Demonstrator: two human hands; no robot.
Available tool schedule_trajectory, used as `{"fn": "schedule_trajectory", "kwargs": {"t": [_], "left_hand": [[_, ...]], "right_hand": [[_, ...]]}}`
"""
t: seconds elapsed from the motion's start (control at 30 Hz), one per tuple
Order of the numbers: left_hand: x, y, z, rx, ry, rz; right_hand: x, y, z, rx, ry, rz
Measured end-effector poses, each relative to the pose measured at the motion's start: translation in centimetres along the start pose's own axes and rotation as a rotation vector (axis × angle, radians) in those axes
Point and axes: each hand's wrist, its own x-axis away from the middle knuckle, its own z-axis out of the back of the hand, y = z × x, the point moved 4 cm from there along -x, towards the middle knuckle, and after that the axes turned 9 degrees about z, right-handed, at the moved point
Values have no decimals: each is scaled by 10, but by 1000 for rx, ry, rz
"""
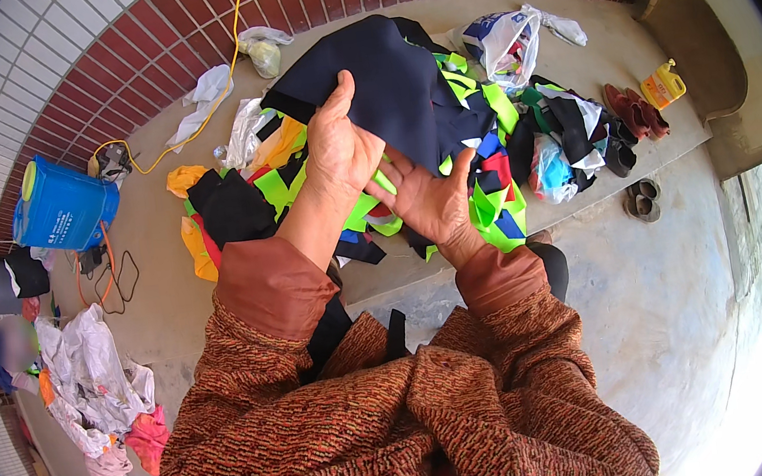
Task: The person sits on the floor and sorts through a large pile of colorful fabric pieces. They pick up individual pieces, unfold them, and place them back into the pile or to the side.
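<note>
Navy fabric piece (374, 67) held over the scrap pile (275, 189)

Your left hand (339, 148) holds the navy fabric piece near its lower-left edge, thumb on top and fingers hidden beneath, apparently to keep it spread above the scrap pile. Your right hand (431, 198) is palm up by the cloth's lower corner, thumb wide of the fingers, perhaps for support; I cannot tell whether its fingers grip the lime strip (384, 181) beside them.

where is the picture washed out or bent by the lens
Head view: glare burns out the lower right edge, and the floor pales toward it; head view: the tiled wall bows and the corners go black; head view: the dark cloth shows little shading.
</note>
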Motion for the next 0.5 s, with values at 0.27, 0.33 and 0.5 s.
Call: {"fn": "schedule_trajectory", "kwargs": {"t": [0.27, 0.33, 0.5], "left_hand": [[-5, 14, 3, -70, 18, -125], [-6, 22, 5, -85, 28, -176], [-1, 46, 7, -98, 128, -265]], "right_hand": [[-1, -90, 44, 55, 211, 468], [0, -106, 41, 117, 163, 520], [6, -130, 44, 213, 222, 610]]}}
